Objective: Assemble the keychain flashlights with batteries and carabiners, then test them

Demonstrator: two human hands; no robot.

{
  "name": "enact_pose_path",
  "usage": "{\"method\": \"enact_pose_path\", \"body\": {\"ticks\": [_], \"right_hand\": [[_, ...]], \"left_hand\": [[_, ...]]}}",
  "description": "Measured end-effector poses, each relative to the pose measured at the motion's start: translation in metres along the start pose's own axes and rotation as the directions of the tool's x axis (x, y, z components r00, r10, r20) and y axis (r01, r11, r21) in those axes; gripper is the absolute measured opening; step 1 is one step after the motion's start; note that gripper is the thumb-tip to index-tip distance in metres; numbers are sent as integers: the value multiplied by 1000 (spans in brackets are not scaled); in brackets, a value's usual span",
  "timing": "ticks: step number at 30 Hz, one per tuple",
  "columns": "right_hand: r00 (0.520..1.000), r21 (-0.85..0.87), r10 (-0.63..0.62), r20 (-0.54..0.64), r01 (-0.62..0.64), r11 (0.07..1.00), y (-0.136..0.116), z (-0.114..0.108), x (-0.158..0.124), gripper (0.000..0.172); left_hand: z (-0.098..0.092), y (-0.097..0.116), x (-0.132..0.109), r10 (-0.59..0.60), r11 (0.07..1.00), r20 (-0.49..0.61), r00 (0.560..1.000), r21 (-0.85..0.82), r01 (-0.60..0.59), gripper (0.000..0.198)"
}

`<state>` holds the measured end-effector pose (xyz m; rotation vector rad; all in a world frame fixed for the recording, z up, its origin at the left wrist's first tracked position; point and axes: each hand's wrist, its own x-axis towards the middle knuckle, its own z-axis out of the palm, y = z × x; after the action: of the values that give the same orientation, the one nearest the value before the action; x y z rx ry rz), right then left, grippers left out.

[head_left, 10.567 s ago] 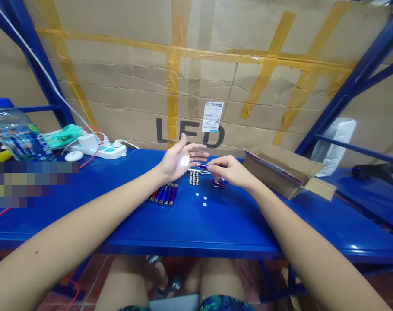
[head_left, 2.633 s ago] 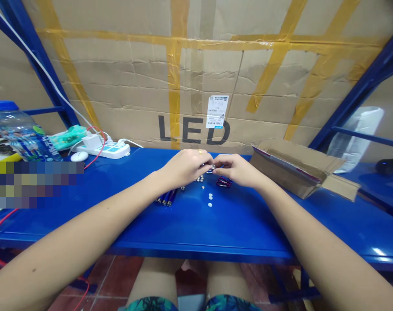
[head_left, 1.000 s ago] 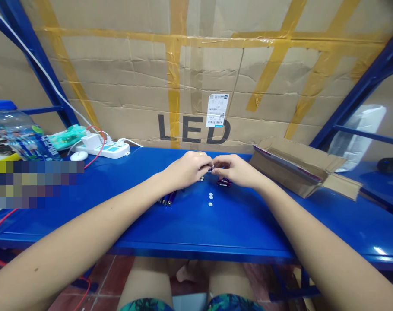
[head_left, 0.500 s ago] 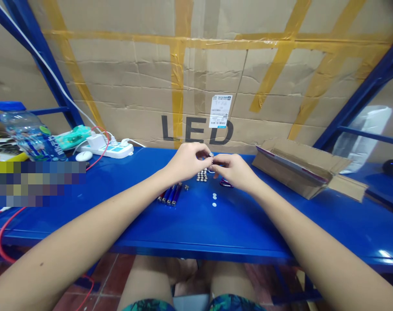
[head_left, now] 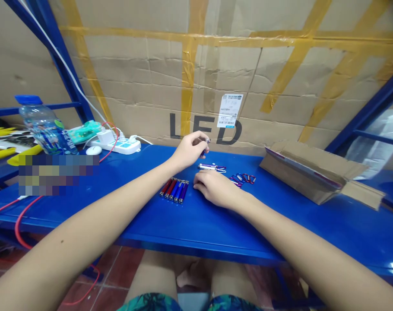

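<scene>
right hand [head_left: 212, 186] beside coloured tubes [head_left: 175, 190]

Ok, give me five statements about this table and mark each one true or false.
1. The left hand holds a dark tube. True.
2. The bottle has a red cap. False: its cap is blue.
3. The small clips lie between the right hand and the cardboard box. True.
4. The cardboard box is closed. False: its top is open.
5. The row of red and blue tubes lies to the left of the right hand. True.
</scene>
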<state>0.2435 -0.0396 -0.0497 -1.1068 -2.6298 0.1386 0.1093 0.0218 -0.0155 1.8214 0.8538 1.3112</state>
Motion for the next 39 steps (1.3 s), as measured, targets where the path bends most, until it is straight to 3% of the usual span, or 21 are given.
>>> {"method": "enact_pose_path", "body": {"ticks": [3,5,6,8,10,11,15,23,27,31,33,35,39], "right_hand": [[1000,96,13,14,-14,995,9,-12,-7,13],[992,188,47,-113,-25,982,20,-24,-14,13],[973,236,76,-220,-23,972,27,-30,-17,12],[885,311,182,-429,-44,949,41,-42,-23,9],[808,369,261,-529,-58,927,53,-49,-26,8],[794,389,279,-540,-59,919,58,-50,-27,8],[823,430,270,-500,-34,902,63,-47,-25,9],[858,540,288,-425,-15,842,57,-45,-25,11],[874,651,329,-359,-18,759,58,-45,-24,14],[899,527,277,-340,-62,848,58,-46,-26,13],[914,368,180,-364,-36,929,58,-47,-29,16],[914,219,65,-400,27,975,58,-50,-32,19],[911,93,-57,-408,103,990,58,-53,-36,21]], "left_hand": [[1,-1,-2,-27,998,85,996,-52,31,8],[2,-3,-4,-29,998,154,988,-54,38,8],[2,-4,-5,-32,998,192,981,-39,40,9],[3,-5,-8,-36,999,267,963,37,27,12],[4,-4,-11,-21,991,324,946,132,-23,14],[5,-3,-13,-7,985,349,937,166,-54,15],[8,2,-18,16,972,409,912,208,-111,14],[13,6,-20,64,901,375,925,377,-215,16],[13,9,-20,27,897,379,925,400,-190,37],[15,8,-21,45,896,367,929,397,-200,35],[17,7,-22,21,921,371,929,354,-162,30],[19,7,-23,-59,967,395,917,250,-45,29],[20,11,-24,-214,976,485,848,68,207,28]]}}
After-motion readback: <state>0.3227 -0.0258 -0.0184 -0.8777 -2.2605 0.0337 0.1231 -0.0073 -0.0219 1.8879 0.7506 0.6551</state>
